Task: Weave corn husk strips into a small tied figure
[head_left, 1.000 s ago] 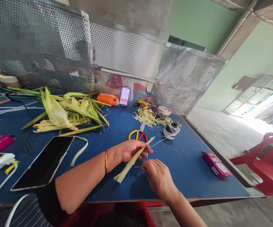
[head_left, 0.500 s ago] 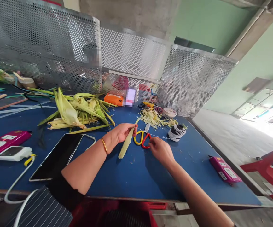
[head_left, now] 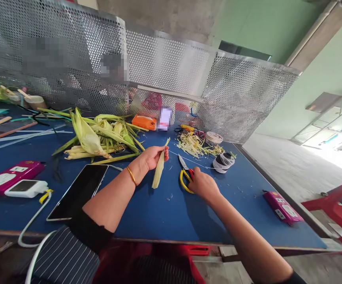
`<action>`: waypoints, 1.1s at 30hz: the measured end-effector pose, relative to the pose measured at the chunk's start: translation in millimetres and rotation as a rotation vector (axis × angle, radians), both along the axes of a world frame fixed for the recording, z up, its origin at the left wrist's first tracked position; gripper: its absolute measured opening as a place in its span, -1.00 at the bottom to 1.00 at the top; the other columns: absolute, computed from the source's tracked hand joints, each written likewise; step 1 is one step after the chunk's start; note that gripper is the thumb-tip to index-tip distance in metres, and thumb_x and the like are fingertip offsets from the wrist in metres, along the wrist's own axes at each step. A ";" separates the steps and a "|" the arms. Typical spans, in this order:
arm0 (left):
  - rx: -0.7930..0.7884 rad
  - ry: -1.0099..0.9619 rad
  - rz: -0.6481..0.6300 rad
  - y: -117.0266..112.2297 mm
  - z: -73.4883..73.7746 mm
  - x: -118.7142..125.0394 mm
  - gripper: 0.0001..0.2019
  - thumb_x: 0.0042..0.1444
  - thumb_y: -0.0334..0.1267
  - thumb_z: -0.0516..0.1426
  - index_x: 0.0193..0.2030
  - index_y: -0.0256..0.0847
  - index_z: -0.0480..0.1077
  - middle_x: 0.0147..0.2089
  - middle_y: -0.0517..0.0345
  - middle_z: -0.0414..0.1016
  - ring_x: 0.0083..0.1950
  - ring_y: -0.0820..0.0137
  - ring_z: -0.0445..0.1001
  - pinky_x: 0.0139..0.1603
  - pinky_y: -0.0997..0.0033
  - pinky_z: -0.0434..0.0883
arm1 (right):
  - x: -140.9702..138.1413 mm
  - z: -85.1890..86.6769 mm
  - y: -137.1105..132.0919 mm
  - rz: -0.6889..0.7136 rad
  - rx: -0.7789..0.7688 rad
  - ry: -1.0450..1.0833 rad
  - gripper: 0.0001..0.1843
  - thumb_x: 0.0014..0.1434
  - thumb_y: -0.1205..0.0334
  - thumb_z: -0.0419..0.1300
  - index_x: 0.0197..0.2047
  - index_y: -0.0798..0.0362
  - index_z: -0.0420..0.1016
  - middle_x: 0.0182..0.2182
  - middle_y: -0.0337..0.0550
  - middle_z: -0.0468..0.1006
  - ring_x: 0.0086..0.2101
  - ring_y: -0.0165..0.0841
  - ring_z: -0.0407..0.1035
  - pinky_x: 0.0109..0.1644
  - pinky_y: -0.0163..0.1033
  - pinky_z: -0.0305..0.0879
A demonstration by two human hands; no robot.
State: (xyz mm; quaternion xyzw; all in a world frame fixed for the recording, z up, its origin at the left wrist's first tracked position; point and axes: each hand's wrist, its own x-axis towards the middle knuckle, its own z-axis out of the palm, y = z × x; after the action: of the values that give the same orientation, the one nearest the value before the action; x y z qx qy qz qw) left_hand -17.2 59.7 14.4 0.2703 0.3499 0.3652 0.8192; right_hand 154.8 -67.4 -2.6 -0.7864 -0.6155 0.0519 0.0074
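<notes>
Pinched in my left hand (head_left: 152, 157) is a pale, folded corn husk (head_left: 158, 172), its narrow end up and its wide end hanging down. A white string (head_left: 188, 158) runs from near my left fingers to a spool (head_left: 223, 162) on the right. My right hand (head_left: 203, 182) grips the scissors (head_left: 185, 178) by the red handle; the yellow handle loop sticks out to the left and the blades point away from me. Leafy corn husks (head_left: 85, 138) lie heaped on the table left of my hands.
Husk scraps (head_left: 191, 144) and a round tape roll (head_left: 214, 138) lie behind the spool. A phone (head_left: 79, 191), a white device (head_left: 26, 188) and a magenta box (head_left: 12, 177) are on the left. Another magenta box (head_left: 282, 207) sits right. A perforated metal screen (head_left: 165, 65) borders the back.
My right hand has taken hold of the scissors and shifted them a little to the right, turning them. My left hand still holds the husk, now slightly further left and away from me.
</notes>
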 end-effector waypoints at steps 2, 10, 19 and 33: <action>-0.006 0.001 0.002 1.8 -0.9 -0.7 -0.76 0.29 -0.48 -0.02 -0.39 -0.35 0.37 -0.60 0.19 0.37 -0.61 0.53 0.39 -0.51 0.53 0.45 | 15.3 1.6 -25.1 0.030 -0.027 0.018 -0.47 0.04 0.42 0.14 0.13 0.16 0.29 -0.15 0.11 0.60 -0.19 -0.11 0.52 -0.28 -0.23 0.22; -0.028 0.029 -0.044 3.5 -2.5 -3.9 -0.77 0.28 -0.48 0.00 -0.39 -0.36 0.37 -0.58 0.15 0.38 -0.61 0.50 0.40 -0.51 0.50 0.46 | 65.7 2.0 -88.0 -0.115 -0.145 1.140 -0.55 0.09 -0.01 0.27 -0.05 0.09 0.38 -0.65 -0.44 0.24 -0.71 -0.52 0.07 -0.63 -0.36 0.02; -0.002 0.073 -0.070 4.2 3.1 -10.1 -0.78 0.29 -0.45 0.01 -0.39 -0.35 0.37 -0.57 0.16 0.39 -0.59 0.51 0.41 -0.51 0.51 0.47 | 17.8 -0.7 -64.5 -0.243 -0.228 2.015 -0.60 0.07 0.04 0.37 -0.11 0.06 0.43 -0.45 -0.31 0.45 -0.63 -0.59 0.22 -0.29 -0.26 0.51; 0.000 0.063 -0.065 2.1 5.4 -7.5 -0.79 0.27 -0.48 0.01 -0.38 -0.37 0.39 -0.56 0.13 0.40 -0.59 0.52 0.41 -0.52 0.52 0.47 | -4.6 6.5 -34.9 -0.357 -0.238 1.987 -0.53 0.35 -0.16 -0.06 -0.17 0.06 0.41 -0.54 -0.28 0.40 -0.67 -0.52 0.19 -0.49 -0.24 0.47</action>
State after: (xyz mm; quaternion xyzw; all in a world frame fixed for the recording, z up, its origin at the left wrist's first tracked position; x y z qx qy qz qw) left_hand -24.7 61.8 19.8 0.2930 0.3666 0.3295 0.8193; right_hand 150.2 -102.3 3.9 -0.4635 -0.1951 0.7410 0.4450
